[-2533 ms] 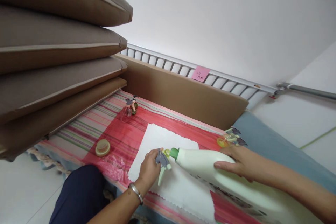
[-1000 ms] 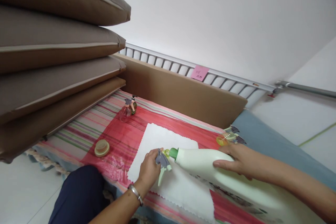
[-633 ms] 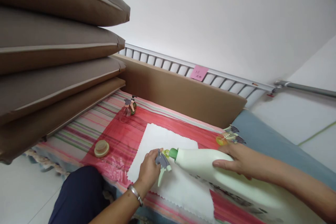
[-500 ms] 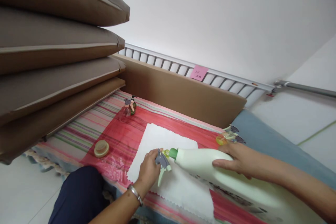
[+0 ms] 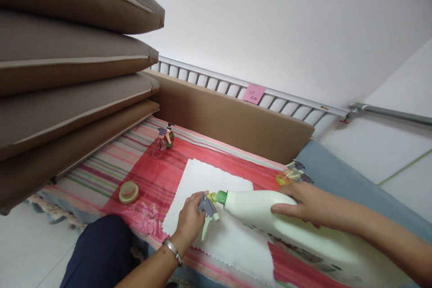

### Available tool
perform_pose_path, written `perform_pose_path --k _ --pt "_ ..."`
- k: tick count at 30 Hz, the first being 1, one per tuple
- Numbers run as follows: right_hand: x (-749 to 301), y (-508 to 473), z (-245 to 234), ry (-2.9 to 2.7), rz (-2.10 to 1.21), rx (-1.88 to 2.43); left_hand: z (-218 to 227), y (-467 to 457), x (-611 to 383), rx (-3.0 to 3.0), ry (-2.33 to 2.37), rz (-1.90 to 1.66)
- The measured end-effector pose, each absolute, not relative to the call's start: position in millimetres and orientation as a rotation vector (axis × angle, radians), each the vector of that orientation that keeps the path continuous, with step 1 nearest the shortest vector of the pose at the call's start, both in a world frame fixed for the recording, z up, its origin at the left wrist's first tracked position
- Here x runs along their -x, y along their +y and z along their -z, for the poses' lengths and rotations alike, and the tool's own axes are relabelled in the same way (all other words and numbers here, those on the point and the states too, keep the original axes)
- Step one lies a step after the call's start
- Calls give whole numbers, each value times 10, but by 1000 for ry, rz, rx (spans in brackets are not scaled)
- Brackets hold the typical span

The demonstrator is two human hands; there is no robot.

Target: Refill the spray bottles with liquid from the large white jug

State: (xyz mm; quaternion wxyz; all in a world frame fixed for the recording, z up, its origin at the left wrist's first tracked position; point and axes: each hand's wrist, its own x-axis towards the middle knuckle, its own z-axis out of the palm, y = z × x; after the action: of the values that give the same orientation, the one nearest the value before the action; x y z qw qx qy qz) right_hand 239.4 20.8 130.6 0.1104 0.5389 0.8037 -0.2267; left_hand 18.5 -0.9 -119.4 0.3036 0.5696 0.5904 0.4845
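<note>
My left hand (image 5: 191, 217) is closed around a small spray bottle with a grey and pale green trigger head (image 5: 209, 209). Its clear yellowish part (image 5: 212, 197) shows just past my fingers; the rest is hidden by the hand. On the right, my right hand (image 5: 300, 204) grips a large pale green bottle (image 5: 259, 202) from above. That big bottle lies tilted, its green neck (image 5: 221, 197) pointing left at the yellowish part. Whether they touch, or liquid flows, I cannot tell. Both are over a white scallop-edged cloth (image 5: 205, 175).
A clear pink spray bottle (image 5: 159, 144) and a dark green pump bottle (image 5: 169, 137) stand at the back left. Yellow spray bottles (image 5: 286, 175) sit beyond my right hand. A round cream lid (image 5: 128, 192) lies at left, near stacked brown cushions (image 5: 77, 72).
The view has shifted very slightly. Both hands keep their grip, and the two bottles hold the same position against each other.
</note>
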Motion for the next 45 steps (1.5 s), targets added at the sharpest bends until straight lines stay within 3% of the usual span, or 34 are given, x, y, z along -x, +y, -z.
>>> perform_pose_path --k 35,45 --pt "-2420 187 -1288 2350 665 -1595 1167 -36 -207 -1526 1597 -1266" --pt "-2597 173 -1025 2382 715 -1686 1259 40 -153 -1417 1483 -1384"
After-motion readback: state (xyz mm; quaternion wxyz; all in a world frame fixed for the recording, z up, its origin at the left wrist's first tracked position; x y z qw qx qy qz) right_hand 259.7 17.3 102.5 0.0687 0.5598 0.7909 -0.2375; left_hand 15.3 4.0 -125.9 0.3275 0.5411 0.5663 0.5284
